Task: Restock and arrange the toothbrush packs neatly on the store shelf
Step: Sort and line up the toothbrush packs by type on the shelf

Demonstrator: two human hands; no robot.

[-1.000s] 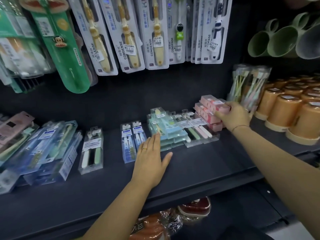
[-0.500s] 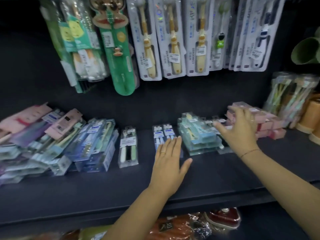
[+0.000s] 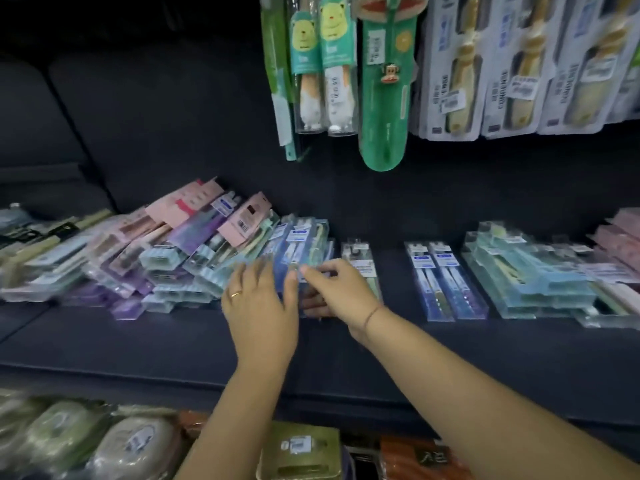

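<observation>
A leaning stack of blue toothbrush packs (image 3: 304,237) lies on the dark shelf (image 3: 173,344), just right of a messy pile of pink, purple and teal packs (image 3: 173,251). My left hand (image 3: 259,303), with a ring on it, rests flat with straight fingers on the near end of the blue stack. My right hand (image 3: 341,289) curls its fingers and thumb round the stack's right edge, partly covering a single white-and-green pack (image 3: 360,261). Motion blur hides the exact finger contact.
Two blue packs (image 3: 440,278), a teal stack (image 3: 530,271) and pink boxes (image 3: 620,237) lie further right. Carded brushes hang above: a green one (image 3: 384,81) and white ones (image 3: 519,64). Wrapped goods (image 3: 104,441) fill the lower shelf.
The view has swung left. Both hands moved left: the right hand left the pink boxes and now grips the blue stack; the left hand went from the bare shelf onto it.
</observation>
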